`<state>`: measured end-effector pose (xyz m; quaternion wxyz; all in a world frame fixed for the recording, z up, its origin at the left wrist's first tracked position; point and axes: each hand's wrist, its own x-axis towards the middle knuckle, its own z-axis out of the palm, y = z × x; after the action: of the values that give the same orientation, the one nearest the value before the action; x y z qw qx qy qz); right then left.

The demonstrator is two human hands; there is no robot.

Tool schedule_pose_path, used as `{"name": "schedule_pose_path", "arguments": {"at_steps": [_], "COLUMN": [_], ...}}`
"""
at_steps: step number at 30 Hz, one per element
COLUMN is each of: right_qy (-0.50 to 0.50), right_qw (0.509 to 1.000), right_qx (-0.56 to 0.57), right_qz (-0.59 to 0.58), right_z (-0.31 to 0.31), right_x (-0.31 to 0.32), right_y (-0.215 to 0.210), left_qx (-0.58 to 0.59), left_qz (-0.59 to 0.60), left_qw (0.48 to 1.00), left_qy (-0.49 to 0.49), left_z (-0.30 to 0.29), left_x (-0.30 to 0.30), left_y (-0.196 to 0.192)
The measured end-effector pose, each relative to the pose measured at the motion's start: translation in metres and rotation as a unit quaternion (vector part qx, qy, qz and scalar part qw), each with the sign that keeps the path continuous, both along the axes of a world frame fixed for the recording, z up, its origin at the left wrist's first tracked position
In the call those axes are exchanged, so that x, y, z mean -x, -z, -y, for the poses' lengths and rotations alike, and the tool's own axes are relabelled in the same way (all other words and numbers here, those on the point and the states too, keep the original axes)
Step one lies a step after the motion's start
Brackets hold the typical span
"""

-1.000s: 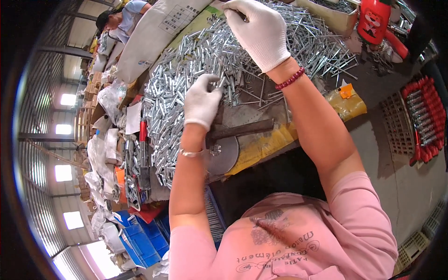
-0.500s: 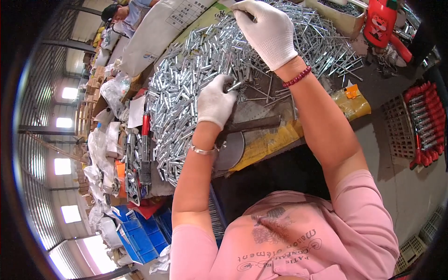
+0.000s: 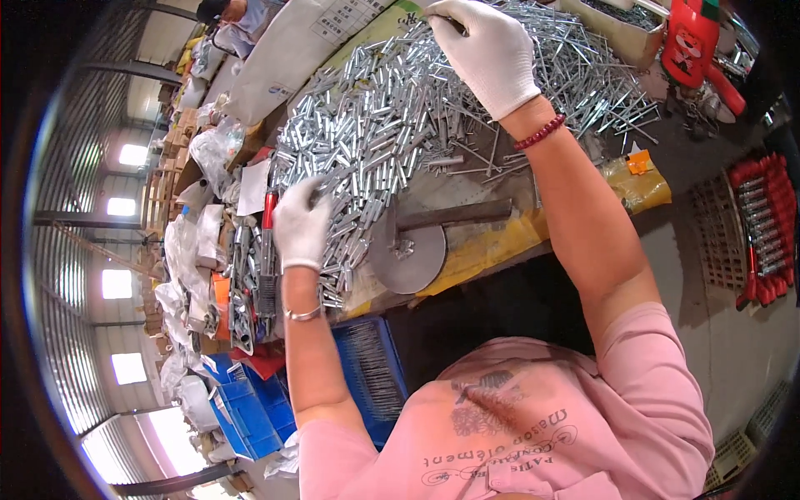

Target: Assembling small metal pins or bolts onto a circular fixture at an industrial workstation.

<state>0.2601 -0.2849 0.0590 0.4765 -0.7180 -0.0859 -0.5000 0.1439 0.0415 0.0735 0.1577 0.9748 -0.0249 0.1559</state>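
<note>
My left hand (image 3: 302, 223), in a white knit glove, hovers at the left edge of a wide heap of short silvery metal tubes (image 3: 367, 142). Its fingers are curled, and their blurred tips hide what they pinch, if anything. Over the far side of the heap my right hand (image 3: 487, 54), gloved alike, has thumb and fingers closed together; whatever they hold is hidden. Long thin metal rods (image 3: 596, 79) lie tangled beyond and right of it. A single tube (image 3: 445, 162) rests on the bench below the heap. Nearer me is a round grey metal disc (image 3: 412, 265) beside a flat bar (image 3: 458, 214).
Yellow tape (image 3: 475, 262) covers the bench's front edge. Below it stands a blue bin (image 3: 372, 375) of thin rods. A red bottle-shaped container (image 3: 690, 46) and a box (image 3: 625, 33) sit far right. A basket (image 3: 718, 237) holds red-handled parts. Another person (image 3: 233, 21) is at upper left.
My left hand has swung left and nearer, away from the middle, where a tube was at its fingertips. The disc and bar now show fully. My right hand stays nearly in place, still closed.
</note>
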Motion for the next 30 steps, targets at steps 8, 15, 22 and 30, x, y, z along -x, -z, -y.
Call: {"name": "schedule_pose_path", "arguments": {"at_steps": [8, 15, 22, 30], "right_qy": [-0.004, -0.018, -0.018, 0.007], "right_qw": [1.000, 1.000, 0.999, 0.998], "right_qx": [0.020, 0.013, 0.017, 0.039], "right_qz": [-0.019, -0.005, -0.032, -0.041], "right_z": [0.000, -0.002, -0.004, 0.008], "right_x": [0.005, 0.004, 0.001, -0.012], "right_y": [-0.004, -0.004, 0.003, 0.012], "left_qx": [-0.066, 0.158, -0.128, -0.122], "left_qz": [-0.016, -0.087, -0.010, -0.042], "left_qw": [0.989, 0.948, 0.961, 0.988], "left_qy": [0.133, 0.263, 0.245, 0.088], "left_z": [0.109, 0.122, 0.140, 0.075], "left_x": [-0.066, -0.056, -0.044, -0.007], "left_y": [0.042, 0.022, 0.026, -0.020]}}
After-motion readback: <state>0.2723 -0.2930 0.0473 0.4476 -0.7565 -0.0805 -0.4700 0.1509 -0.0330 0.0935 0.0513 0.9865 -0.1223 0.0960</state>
